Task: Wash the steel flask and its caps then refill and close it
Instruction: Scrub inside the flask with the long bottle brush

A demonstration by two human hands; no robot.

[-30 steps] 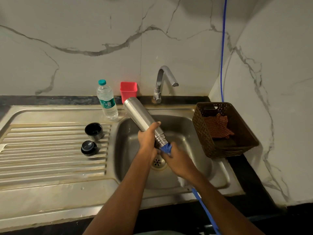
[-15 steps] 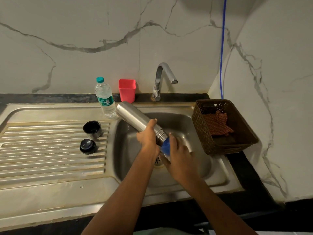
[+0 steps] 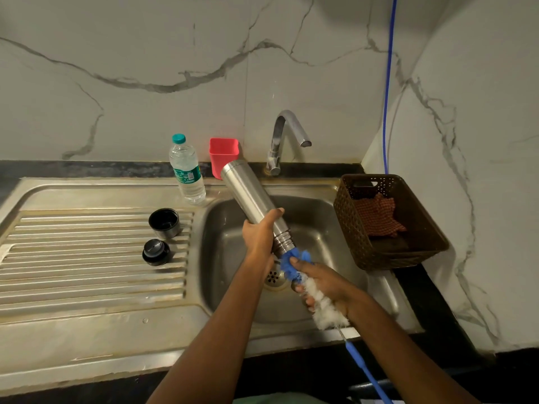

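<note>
steel flask (image 3: 250, 196), tilted mouth-down over the sink (image 3: 221, 228), gripped just above its ribbed neck by the left hand (image 3: 259, 237); right hand (image 3: 323, 284) curled round the bristles of a bottle brush (image 3: 294, 262) at the flask's mouth. rigid and smooth, probably slippery when wet and light if drained; best held round the body above the ribbing. no brand seen on flask, cup cap (image 3: 164, 223) or stopper (image 3: 156, 252); green label on the water bottle (image 3: 186, 173) too small to read.

Flask (image 3: 251, 199) silver steel. Brush (image 3: 325, 313) blue + white bristles, blue handle. Caps (image 3: 164, 223) (image 3: 156, 252) black. Cup (image 3: 224, 154) pink-red. Bottle (image 3: 186, 170) clear, teal top, green label. Basket (image 3: 347, 228) brown, lattice. Cloth (image 3: 379, 215) red check. Wall (image 3: 145, 53) white w/ grey veins.
</note>
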